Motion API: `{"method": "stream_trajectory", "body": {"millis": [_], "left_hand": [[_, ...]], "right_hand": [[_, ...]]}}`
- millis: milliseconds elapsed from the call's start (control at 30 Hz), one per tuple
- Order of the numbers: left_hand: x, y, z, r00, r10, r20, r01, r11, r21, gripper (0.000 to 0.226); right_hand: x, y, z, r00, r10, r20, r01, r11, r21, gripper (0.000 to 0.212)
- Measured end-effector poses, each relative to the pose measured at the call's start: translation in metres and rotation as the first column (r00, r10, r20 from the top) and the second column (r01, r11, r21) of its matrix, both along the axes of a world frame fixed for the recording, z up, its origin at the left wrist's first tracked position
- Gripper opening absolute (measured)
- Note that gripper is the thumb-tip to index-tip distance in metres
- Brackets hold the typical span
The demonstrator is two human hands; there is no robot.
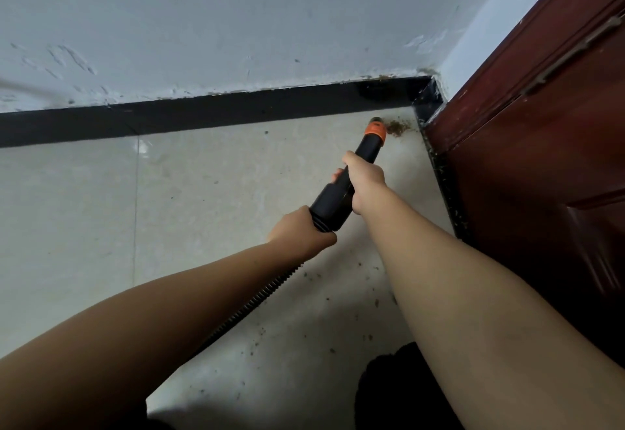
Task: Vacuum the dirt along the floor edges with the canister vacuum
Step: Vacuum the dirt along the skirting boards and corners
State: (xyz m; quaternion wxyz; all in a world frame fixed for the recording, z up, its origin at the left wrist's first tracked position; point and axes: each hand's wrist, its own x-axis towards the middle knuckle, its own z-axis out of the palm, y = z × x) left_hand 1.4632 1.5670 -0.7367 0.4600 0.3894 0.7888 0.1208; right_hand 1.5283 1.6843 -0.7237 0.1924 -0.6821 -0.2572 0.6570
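Observation:
A black vacuum wand (pixel 331 194) with an orange collar (pixel 374 131) points into the floor corner. Its tip sits just left of a small brown dirt pile (pixel 398 129) by the black skirting (pixel 236 109). My right hand (pixel 365 175) grips the wand near its middle. My left hand (pixel 301 231) holds the wand's rear end where the ribbed black hose (pixel 267 294) joins. The hose runs down under my left forearm. The canister itself is out of view.
A dark red wooden door (pixel 541 158) stands at the right, with debris along its base (pixel 446 179). Scattered dirt specks (pixel 338 328) lie on the pale tiled floor. A dark object (pixel 392 389) sits at the bottom, partly hidden by my right arm.

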Motion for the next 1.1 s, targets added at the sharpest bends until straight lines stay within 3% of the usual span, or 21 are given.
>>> {"method": "stream_trajectory", "body": {"millis": [300, 667, 1100], "left_hand": [[0.022, 0.010, -0.006, 0.997, -0.077, 0.005, 0.077, 0.997, -0.019, 0.030], [-0.001, 0.018, -0.006, 0.998, -0.043, -0.047, 0.042, 0.999, -0.015, 0.026], [0.027, 0.043, -0.009, 0.989, -0.145, -0.021, 0.144, 0.989, -0.007, 0.025]], "right_hand": [[0.028, 0.007, -0.012, 0.993, -0.105, 0.056, 0.103, 0.994, 0.026, 0.010], [0.002, 0.017, -0.007, 0.997, -0.064, -0.040, 0.064, 0.998, -0.001, 0.015], [0.039, 0.037, -0.018, 0.987, -0.157, 0.045, 0.156, 0.987, 0.026, 0.011]]}}
